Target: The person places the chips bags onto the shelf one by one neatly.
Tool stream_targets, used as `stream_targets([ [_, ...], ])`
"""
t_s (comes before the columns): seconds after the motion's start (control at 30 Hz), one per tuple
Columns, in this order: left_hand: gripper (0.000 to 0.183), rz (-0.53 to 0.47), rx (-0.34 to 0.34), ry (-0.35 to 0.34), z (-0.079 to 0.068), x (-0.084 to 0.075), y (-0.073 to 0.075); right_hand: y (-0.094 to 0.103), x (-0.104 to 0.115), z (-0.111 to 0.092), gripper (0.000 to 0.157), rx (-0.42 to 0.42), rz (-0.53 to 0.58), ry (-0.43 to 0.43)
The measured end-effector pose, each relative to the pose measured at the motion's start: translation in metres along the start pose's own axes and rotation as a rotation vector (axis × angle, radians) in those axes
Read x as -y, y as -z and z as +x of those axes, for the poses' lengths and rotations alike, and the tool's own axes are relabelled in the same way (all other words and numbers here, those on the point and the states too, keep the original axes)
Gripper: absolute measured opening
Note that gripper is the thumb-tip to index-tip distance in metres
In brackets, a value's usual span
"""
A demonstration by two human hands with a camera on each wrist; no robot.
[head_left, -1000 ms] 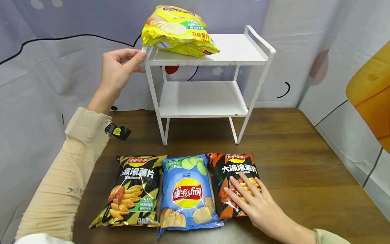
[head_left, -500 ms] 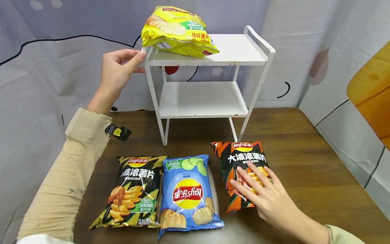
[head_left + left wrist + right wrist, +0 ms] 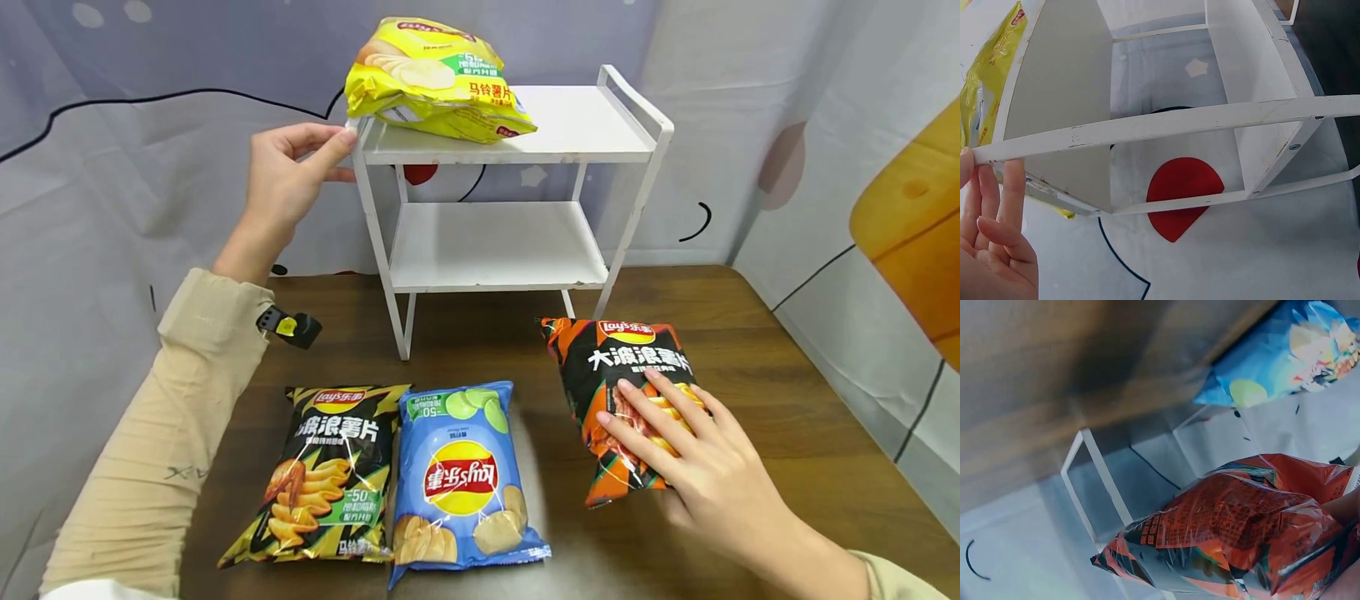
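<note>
My left hand (image 3: pixel 288 179) pinches the upper left corner of a white two-tier shelf rack (image 3: pixel 510 157); the left wrist view shows its fingers at a white bar (image 3: pixel 1147 128). My right hand (image 3: pixel 712 467) grips a black and orange bag of chips (image 3: pixel 622 392), fingers spread over the front and thumb mostly hidden. That bag is tilted and raised off the table, as the right wrist view shows its crinkled orange back (image 3: pixel 1229 525). A yellow bag of chips (image 3: pixel 435 79) lies on the top tier's left side, close to my left hand.
On the brown wooden table (image 3: pixel 757 350) lie a black and yellow bag of chips (image 3: pixel 322 475) and a blue bag of chips (image 3: pixel 465 475), side by side. A patterned grey curtain (image 3: pixel 150 167) hangs behind. The rack's lower tier (image 3: pixel 498 246) faces me.
My right hand has lifted the black and orange bag from beside the blue one, moving it right and toward the rack. The left hand keeps its hold on the rack.
</note>
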State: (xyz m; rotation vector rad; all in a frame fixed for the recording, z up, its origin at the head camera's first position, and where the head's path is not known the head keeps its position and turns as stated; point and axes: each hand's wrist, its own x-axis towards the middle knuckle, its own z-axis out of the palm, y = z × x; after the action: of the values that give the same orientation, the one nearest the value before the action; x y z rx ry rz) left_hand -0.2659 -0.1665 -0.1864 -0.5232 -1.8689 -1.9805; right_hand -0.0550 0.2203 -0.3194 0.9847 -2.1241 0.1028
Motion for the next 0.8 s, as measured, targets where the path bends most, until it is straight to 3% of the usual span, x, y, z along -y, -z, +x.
stream_targets([
  [0.33, 0.009, 0.01, 0.002, -0.003, 0.0, 0.001, 0.0, 0.031, -0.005, 0.02, 0.063, -0.095, -0.014, 0.016],
  [0.67, 0.009, 0.006, -0.004, 0.0, 0.0, 0.0, 0.0, 0.056, -0.013, 0.043, 0.064, -0.297, -0.051, 0.026],
  [0.77, 0.01, 0.009, -0.008, -0.001, 0.0, -0.001, 0.001, 0.055, -0.028, 0.035, 0.06, -0.341, -0.086, 0.016],
  [0.8, 0.011, 0.01, -0.009, -0.002, 0.0, -0.001, 0.001, 0.046, -0.051, 0.014, 0.055, -0.343, -0.11, 0.017],
])
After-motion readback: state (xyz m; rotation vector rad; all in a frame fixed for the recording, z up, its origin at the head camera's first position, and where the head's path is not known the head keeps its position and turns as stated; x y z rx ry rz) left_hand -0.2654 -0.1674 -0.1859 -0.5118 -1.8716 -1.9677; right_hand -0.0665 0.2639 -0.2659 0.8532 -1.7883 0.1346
